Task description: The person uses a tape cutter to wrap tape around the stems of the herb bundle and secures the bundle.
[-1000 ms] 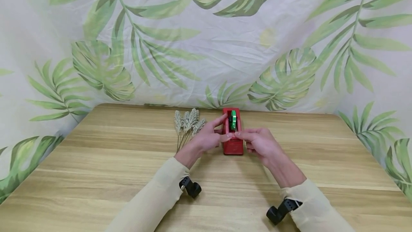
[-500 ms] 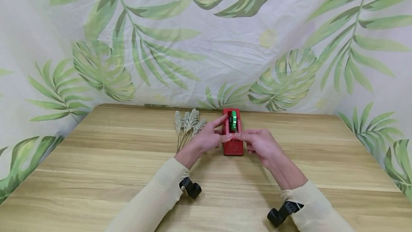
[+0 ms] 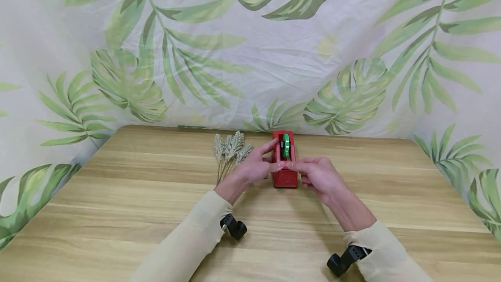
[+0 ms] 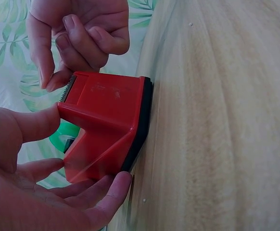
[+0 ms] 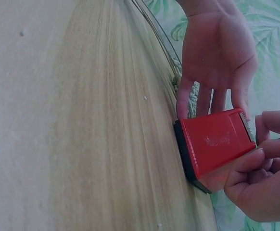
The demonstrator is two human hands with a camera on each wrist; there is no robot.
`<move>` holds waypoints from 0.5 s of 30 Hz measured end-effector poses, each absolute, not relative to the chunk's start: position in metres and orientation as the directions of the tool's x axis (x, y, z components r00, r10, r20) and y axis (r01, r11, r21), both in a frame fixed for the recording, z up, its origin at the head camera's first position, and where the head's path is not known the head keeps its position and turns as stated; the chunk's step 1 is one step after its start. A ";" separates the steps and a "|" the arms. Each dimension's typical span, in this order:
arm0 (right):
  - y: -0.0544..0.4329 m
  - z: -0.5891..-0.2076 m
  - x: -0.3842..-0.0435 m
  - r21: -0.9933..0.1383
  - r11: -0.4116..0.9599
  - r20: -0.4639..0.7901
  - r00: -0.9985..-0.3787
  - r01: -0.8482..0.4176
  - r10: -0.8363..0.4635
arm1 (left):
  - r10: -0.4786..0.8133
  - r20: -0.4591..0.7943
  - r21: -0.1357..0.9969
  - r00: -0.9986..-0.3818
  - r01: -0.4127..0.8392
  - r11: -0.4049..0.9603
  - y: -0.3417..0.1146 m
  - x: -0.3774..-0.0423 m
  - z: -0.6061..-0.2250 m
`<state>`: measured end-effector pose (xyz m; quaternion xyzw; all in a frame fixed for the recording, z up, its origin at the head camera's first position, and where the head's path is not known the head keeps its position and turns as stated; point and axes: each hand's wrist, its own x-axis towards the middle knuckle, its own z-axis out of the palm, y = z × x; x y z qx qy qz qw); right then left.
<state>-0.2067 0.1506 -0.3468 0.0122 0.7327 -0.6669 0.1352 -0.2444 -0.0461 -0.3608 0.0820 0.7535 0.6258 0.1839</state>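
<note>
A red tape dispenser [image 3: 285,180] with a black base stands on the table, holding a green tape roll [image 3: 286,145]. My left hand [image 3: 252,169] grips it from the left, thumb at the front top edge and fingers along the side. By the serrated cutter [image 5: 246,126], my right hand [image 3: 317,171] pinches thumb and index finger together at the tape's end, its other fingers curled. The strip between those fingertips is barely visible. In the left wrist view, the dispenser [image 4: 101,106] appears side-on between both hands.
Dried flower stems with pale grey-green heads [image 3: 231,147] lie left of the dispenser, partly behind my left hand. The wooden table [image 3: 156,186] ends at a leaf-patterned cloth [image 3: 274,77] behind it. Small pale specks dot the tabletop.
Both hands keep nearly the same position at the dispenser. The whole head view has shifted slightly, with no clear movement of the dispenser or stems on the table.
</note>
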 end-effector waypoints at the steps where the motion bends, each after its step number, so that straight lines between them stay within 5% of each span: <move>1: 0.150 -0.347 -0.206 -0.974 0.107 -0.214 -0.963 0.199 -0.162 | 0.353 -0.175 0.973 -0.919 -0.107 0.204 -0.046 -0.244 -0.361; 15: 0.152 -0.348 -0.206 -0.976 0.103 -0.209 -0.963 0.194 -0.167 | 0.343 -0.171 0.969 -0.924 -0.095 0.227 -0.045 -0.245 -0.360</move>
